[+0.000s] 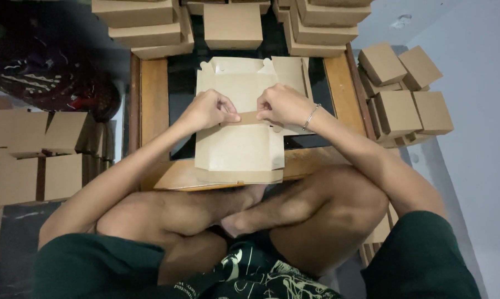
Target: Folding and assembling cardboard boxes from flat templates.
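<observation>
Pinching a folded flap between them, the left hand and right hand are pressing a crease into the flat cardboard box blank, lying mid-counter; finished boxes are stacking at twelve o'clock.

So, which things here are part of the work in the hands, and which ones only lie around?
In the work:
- left hand and right hand, both pinching a folded strip
- flat cardboard box blank under them
- low wooden table

Lying about:
- stacked finished boxes behind the table
- boxes on the right
- boxes on the left
- patterned cloth
</observation>
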